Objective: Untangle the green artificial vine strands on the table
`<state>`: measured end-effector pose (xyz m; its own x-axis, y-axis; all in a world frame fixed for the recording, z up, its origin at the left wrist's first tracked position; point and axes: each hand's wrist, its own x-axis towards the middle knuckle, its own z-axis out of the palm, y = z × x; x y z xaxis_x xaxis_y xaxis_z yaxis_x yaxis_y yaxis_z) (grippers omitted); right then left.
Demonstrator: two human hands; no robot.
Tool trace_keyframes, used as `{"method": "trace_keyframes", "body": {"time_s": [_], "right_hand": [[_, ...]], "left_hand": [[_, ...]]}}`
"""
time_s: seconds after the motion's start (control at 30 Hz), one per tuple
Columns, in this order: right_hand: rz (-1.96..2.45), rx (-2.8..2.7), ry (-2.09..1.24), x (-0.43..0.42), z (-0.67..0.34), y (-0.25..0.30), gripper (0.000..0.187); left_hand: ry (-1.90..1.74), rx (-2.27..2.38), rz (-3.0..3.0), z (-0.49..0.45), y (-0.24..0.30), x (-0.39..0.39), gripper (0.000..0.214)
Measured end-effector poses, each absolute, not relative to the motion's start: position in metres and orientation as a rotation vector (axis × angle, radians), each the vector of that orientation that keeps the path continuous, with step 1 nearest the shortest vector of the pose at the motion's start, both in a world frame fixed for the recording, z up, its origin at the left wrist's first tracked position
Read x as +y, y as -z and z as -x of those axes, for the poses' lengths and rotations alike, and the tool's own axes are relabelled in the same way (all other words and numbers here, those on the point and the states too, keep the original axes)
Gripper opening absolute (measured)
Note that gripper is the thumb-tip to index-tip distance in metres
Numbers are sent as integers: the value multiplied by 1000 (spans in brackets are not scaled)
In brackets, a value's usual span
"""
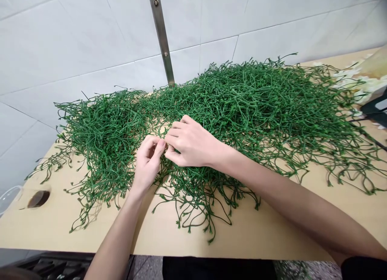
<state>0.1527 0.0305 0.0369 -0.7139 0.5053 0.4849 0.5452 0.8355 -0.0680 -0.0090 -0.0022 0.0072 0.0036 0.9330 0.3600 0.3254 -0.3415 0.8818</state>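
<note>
Front strip: bare wood on the table [256, 239] leaves passage along the near edge, interrupted by the left forearm [117, 235] and spanned by the right forearm [281, 195].
Left corner: bare wood lies around the round hole [38, 199], with stray stem tips reaching toward it.
Middle: the left hand [147, 159] and right hand [193, 145] meet, blocking the gap in the green stems [256, 94].
Back: heaped stems, the metal bar [163, 38] and tiled wall [90, 38] obstruct.
Right end: white flowers [347, 74] and a black object [373, 108] crowd the side.
</note>
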Motion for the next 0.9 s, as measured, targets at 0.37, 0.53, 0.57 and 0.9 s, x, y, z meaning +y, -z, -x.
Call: {"method": "trace_keyframes", "body": {"time_s": [0.37,0.53,0.57,0.9], "right_hand": [[662,-2418,241,42,-154,-24,28],[690,-2457,264,42,-153,-24,32],[685,-2458,271,42,-153,-24,32],[512,-2532,178,45,-159,-27,25]], "left_hand": [[-1302,1145,-1489,15,-2,3,27],[-1254,1138,-1445,11,-5,0,35],[-1239,1137,-1430,9,-6,-1,38],[-1112,1107,-1433,11,-7,-1,41]]}}
